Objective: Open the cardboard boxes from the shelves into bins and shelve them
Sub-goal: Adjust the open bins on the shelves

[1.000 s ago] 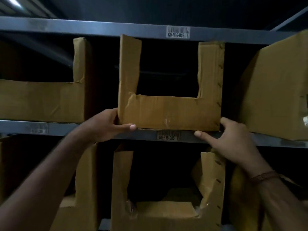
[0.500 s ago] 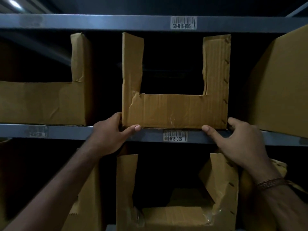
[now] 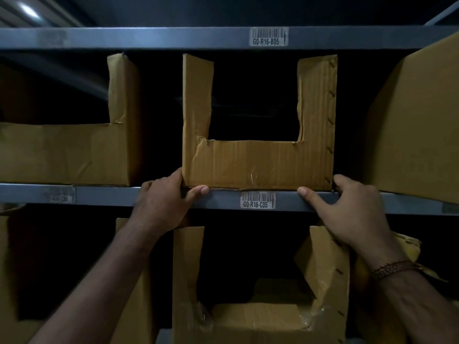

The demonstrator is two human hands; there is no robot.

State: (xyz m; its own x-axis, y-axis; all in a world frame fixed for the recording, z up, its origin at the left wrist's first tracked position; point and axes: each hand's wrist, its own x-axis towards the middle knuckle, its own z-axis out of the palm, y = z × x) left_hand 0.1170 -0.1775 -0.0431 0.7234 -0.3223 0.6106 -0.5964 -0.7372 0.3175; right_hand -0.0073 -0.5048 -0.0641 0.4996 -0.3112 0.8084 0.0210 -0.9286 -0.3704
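A brown cardboard bin (image 3: 258,162) with a U-shaped cutout in its front stands on the grey metal shelf (image 3: 285,201) above the label G0-R16-C05. My left hand (image 3: 166,202) grips its lower left corner, thumb under the front edge and fingers along the side. My right hand (image 3: 347,207) holds the lower right corner, thumb on the shelf lip and fingers behind the bin's side. The bin sits square and upright. Its inside is dark.
A wider cut-open bin (image 3: 64,152) stands to the left on the same shelf, and a closed box (image 3: 417,125) is on the right. Below, another cut bin (image 3: 260,294) holds a flat cardboard piece. The upper shelf beam (image 3: 149,37) runs overhead.
The bin has slid slightly deeper onto the shelf and sits square. Both hands stay at its lower corners. The view has shifted a little.
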